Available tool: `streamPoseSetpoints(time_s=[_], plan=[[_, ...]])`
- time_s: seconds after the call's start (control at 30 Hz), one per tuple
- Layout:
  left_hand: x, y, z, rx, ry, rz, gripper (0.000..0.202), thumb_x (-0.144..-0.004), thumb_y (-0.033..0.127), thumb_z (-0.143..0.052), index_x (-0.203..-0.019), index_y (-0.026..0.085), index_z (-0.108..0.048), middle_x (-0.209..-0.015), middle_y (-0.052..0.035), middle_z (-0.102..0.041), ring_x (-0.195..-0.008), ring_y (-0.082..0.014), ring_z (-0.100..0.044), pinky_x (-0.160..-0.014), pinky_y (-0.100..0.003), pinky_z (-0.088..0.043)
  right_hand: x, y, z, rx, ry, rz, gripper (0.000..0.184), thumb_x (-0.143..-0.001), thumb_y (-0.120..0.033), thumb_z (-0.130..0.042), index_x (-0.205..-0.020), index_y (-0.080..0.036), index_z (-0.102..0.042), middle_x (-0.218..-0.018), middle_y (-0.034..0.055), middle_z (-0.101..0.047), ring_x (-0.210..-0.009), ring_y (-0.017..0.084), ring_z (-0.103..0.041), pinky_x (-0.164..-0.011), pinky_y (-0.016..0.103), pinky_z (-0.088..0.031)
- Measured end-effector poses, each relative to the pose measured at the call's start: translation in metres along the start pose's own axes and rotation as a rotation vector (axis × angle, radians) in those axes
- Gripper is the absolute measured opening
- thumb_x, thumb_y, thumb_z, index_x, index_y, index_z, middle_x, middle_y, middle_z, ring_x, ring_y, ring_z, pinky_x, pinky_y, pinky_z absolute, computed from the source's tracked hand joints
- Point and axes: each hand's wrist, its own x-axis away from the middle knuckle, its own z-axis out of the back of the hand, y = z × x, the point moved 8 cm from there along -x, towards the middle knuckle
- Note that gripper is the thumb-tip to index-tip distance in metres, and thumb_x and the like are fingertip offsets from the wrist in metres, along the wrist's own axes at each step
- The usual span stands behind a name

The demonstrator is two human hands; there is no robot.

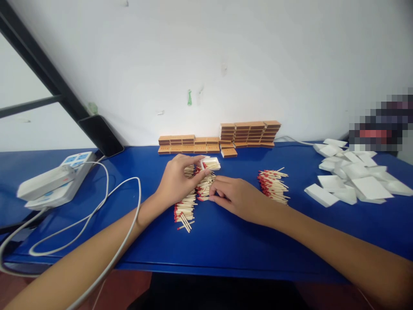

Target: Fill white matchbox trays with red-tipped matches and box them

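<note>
wooden matches (185, 206), glossy blue table (226, 241)

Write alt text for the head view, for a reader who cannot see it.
A person's left hand holds a small white tray of matches over a heap of red-tipped matches on a blue table, while the right hand rests on the heap. Stacked brown matchboxes line the wall behind; more white trays lie piled at the right.

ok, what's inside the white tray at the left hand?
Matchsticks fill the white tray, lying side by side. The left hand covers its left end; the tray floor is hidden.
</note>
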Motion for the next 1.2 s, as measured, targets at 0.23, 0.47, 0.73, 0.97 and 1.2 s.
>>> streamPoseSetpoints(time_s=[0.23,0.47,0.73,0.97,1.2], plan=[[-0.0001,0.0005,-0.0005,0.0,0.002,-0.008,0.03,-0.092,0.037,-0.08,-0.12,0.025,-0.078,-0.1,-0.0041,-0.081,-0.094,-0.0236,-0.073,-0.088,-0.042,-0.058,0.0019,0.0012,0.0012,0.029,-0.017,0.002,0.011,-0.103,-0.021,-0.056,-0.094,-0.021,-0.063,-0.096,0.0024,-0.065,-0.076,0.015,-0.056,-0.07,0.03,-0.04],[0.0,0.0019,-0.0007,0.022,0.004,-0.013,0.03,-0.091,0.036,-0.081,-0.119,0.024,-0.078,-0.099,-0.0041,-0.081,-0.094,-0.0237,-0.073,-0.087,-0.041,-0.057,0.0024,-0.0026,0.0039,0.034,-0.053,0.046,0.013,-0.103,-0.021,-0.057,-0.091,-0.021,-0.063,-0.091,0.0007,-0.063,-0.071,0.014,-0.053,-0.068,0.029,-0.039],[0.0002,0.0017,0.0002,0.006,0.004,-0.022,0.031,-0.092,0.038,-0.08,-0.12,0.025,-0.078,-0.099,-0.0048,-0.081,-0.093,-0.0236,-0.073,-0.087,-0.041,-0.057,0.0033,-0.003,0.0049,0.047,-0.08,0.02,0.006,-0.103,-0.022,-0.06,-0.098,-0.02,-0.064,-0.091,0.0003,-0.062,-0.071,0.015,-0.053,-0.068,0.029,-0.038],[0.0002,0.0014,-0.0009,0.006,0.01,-0.03,0.031,-0.091,0.036,-0.081,-0.12,0.023,-0.078,-0.098,-0.004,-0.081,-0.092,-0.0225,-0.073,-0.087,-0.039,-0.057,0.0017,-0.0021,0.0033,0.012,-0.088,0.011,0.01,-0.102,-0.018,-0.06,-0.094,-0.019,-0.065,-0.092,0.0003,-0.063,-0.072,0.014,-0.053,-0.069,0.029,-0.037],[0.0009,0.0,-0.0029,0.019,0.005,-0.032,0.033,-0.091,0.039,-0.081,-0.121,0.023,-0.078,-0.099,-0.0044,-0.081,-0.093,-0.0232,-0.072,-0.085,-0.039,-0.056,0.0025,-0.0017,0.0038,0.011,-0.076,0.029,0.013,-0.102,-0.02,-0.059,-0.09,-0.02,-0.062,-0.088,-0.0003,-0.061,-0.07,0.013,-0.051,-0.068,0.028,-0.037]])
